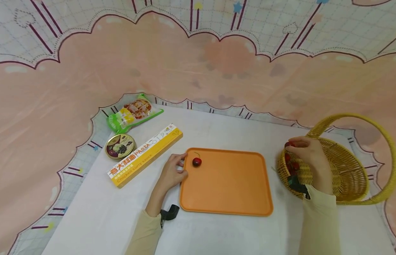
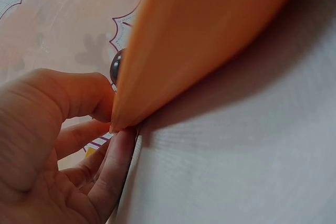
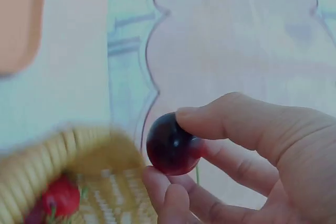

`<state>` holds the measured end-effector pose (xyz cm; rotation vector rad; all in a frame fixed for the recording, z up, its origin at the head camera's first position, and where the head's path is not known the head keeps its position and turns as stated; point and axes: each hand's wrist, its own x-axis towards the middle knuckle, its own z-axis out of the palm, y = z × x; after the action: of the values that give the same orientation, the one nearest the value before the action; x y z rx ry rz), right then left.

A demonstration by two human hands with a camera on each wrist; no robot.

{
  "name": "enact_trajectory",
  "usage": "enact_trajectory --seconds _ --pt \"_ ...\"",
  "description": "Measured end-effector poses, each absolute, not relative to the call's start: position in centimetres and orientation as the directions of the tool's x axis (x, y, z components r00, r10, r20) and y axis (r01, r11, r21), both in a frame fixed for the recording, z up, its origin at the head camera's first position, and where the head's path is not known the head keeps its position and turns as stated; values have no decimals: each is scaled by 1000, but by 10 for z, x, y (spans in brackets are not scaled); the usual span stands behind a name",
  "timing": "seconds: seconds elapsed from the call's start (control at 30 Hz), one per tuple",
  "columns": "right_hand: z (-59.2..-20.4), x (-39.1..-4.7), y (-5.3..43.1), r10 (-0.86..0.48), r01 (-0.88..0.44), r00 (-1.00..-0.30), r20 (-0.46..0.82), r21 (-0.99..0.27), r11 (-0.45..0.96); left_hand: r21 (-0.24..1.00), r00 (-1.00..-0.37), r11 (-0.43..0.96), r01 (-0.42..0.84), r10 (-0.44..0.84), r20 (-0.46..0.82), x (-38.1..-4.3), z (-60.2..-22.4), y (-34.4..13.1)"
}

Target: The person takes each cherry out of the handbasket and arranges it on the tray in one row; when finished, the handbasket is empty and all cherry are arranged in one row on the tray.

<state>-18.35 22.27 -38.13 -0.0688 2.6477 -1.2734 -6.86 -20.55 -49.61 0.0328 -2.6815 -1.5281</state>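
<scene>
My left hand [image 1: 173, 171] pinches the left edge of an orange tray [image 1: 231, 184], thumb on one side and fingers on the other, as the left wrist view shows. A dark red cherry [image 1: 196, 162] with a stem lies near the tray's upper left corner. Over the left rim of a yellow wicker basket [image 1: 347, 166], my right hand [image 1: 312, 156] holds another dark cherry [image 3: 173, 144] between thumb and fingertips. Several red fruits [image 1: 295, 165] lie inside the basket along its left wall; the right wrist and sleeve hide part of it.
Left of the tray lie a yellow and white pasta box [image 1: 145, 156], a round tin [image 1: 120, 146] and a green food bag [image 1: 134, 113]. The basket's tall handle [image 1: 394, 156] arches up at the right. A patterned cloth [image 1: 198, 71] hangs behind the white table [image 1: 213, 232].
</scene>
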Motion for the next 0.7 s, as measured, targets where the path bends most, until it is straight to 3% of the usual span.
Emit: enact_trajectory --seconds 0.3,0.7 --pt "-380 -169 159 -166 -40 -983 -82 -781 624 860 -998 510 13 -53 46 -69 -497 -205" --pt "-426 -154 57 -257 -13 -958 -128 -874 486 861 -998 509 -5 -53 25 -69 -496 -205"
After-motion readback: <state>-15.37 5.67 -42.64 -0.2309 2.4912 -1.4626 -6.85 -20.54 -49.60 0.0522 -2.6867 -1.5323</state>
